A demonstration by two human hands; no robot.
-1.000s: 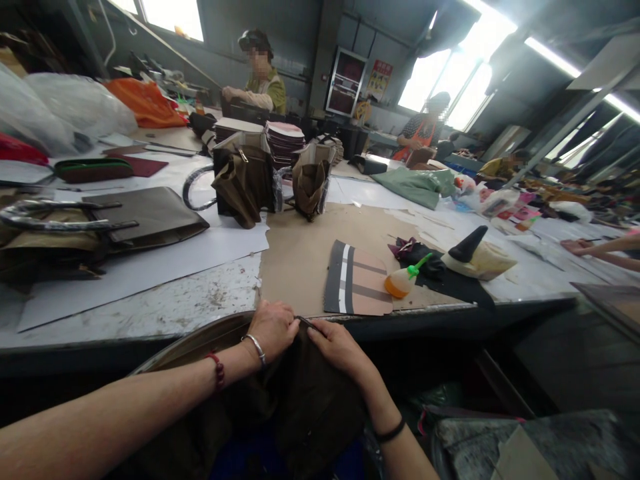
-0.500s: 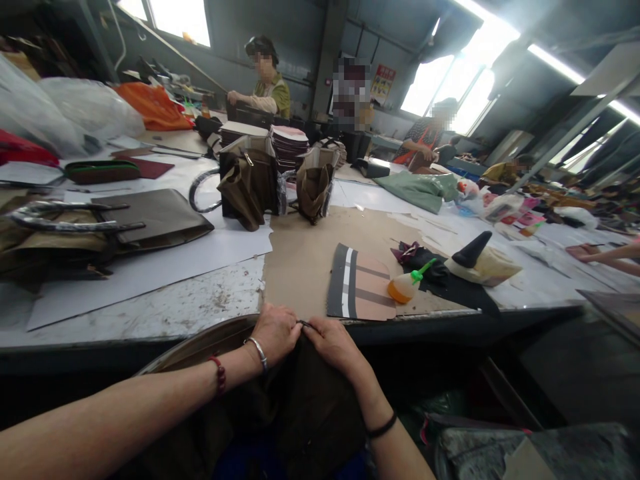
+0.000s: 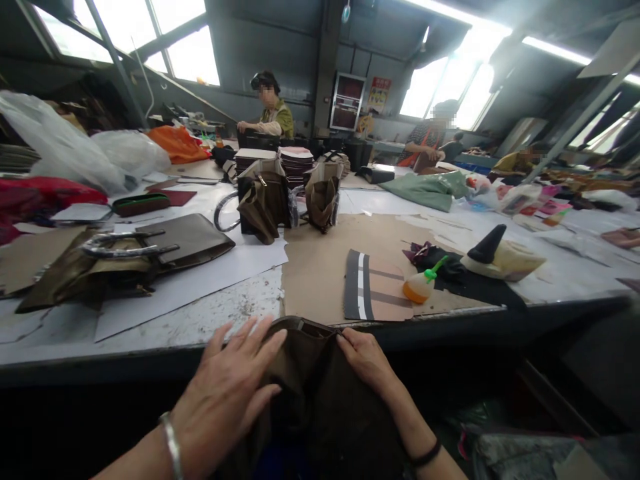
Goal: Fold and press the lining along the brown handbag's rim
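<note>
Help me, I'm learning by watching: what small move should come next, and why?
Perhaps close the left hand on the brown cloth, near its top edge: the right hand pinches that edge, while the left is spread open.

Cloth [image 3: 345,400] before the table [image 3: 240,293]; on the table, bottle [image 3: 418,289] right, bag [image 3: 193,243] left; stacked panels [image 3: 296,165] behind both.

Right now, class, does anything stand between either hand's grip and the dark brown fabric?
Nothing visible does. The right-hand grip pinches the dark brown fabric at its edge; the left-hand grip is open close to it, contact unclear.
</note>
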